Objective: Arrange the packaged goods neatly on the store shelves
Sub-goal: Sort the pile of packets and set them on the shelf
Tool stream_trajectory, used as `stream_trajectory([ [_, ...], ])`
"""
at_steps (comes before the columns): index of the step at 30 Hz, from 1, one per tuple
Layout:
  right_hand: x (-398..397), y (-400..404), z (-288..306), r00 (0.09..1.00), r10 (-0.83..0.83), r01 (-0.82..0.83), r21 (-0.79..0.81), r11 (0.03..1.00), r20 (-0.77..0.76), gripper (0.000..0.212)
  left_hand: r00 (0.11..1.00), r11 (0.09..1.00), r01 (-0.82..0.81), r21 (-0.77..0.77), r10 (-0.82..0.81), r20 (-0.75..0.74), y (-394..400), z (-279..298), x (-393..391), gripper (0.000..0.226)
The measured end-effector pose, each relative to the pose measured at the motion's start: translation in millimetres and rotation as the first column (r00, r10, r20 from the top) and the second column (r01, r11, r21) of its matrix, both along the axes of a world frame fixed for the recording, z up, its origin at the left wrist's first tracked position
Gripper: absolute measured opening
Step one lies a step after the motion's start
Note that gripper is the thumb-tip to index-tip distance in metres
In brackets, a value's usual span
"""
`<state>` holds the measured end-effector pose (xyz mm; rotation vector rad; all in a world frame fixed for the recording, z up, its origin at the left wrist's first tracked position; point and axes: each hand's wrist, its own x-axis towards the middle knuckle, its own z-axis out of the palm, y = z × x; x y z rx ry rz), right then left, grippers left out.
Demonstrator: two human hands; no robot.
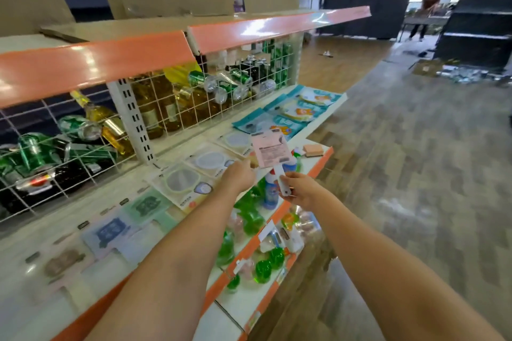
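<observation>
While both hands hold it above the front part of the white middle shelf [177, 147], the pink flat package with a white plastic handle [273, 153] stands almost upright, its card end toward 12 o'clock and its handle end toward 6 o'clock. The right hand [300, 189] is curled around the lower end of the handle, so the package goes up and a little left from this grip, along its long axis. The left hand [240, 176] pinches the lower left corner of the pink card from the 9 o'clock side; its fingertips are partly hidden, but it seems to steady the card. I judge that the right hand carries the weight and the left one only guides, and that the package still has to be laid down in a row. At 9 o'clock from the package, a row of flat packs with round mesh items [182, 178] lies on the shelf, going toward 7 o'clock. At 12 o'clock lie blue flat pouches [291, 113]. Just below the hands, on the lower shelf, stands a blue and white spray bottle [270, 191], with green round bottles [250, 219] near it. Behind the white wire grid [155, 108] at 10 o'clock are green cans and yellow oil bottles.
</observation>
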<state>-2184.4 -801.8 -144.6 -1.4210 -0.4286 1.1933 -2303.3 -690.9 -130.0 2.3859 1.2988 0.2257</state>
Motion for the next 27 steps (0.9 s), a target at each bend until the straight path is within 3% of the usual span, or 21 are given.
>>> stream_trajectory([
  [6,22,10,-1,0.994,0.106,-0.106,0.009,0.994,0.01,0.016,0.979,0.975,-0.126,-0.181,0.152,0.133,-1,8,9,0.034],
  [13,8,15,-19,0.981,0.195,-0.195,0.003,0.981,-0.003,0.015,0.89,0.899,-0.176,-0.401,0.319,0.325,-10,9,4,0.025],
  [16,1,19,-19,0.979,0.204,-0.204,-0.008,0.979,-0.001,0.017,0.832,0.817,-0.18,-0.548,0.424,0.359,-10,8,-2,0.022],
  [20,-6,20,-15,0.972,0.233,-0.231,-0.044,0.972,0.031,0.018,0.671,0.662,-0.147,-0.735,0.613,0.418,-6,11,-14,0.016],
  [24,-13,21,-11,0.963,0.264,-0.26,-0.054,0.964,0.064,0.003,0.595,0.627,-0.103,-0.772,0.661,0.457,-1,14,-22,0.021],
  [27,-18,23,-7,0.96,0.267,-0.261,-0.075,0.962,0.088,0.02,0.587,0.638,-0.095,-0.764,0.656,0.475,2,17,-25,0.028],
])
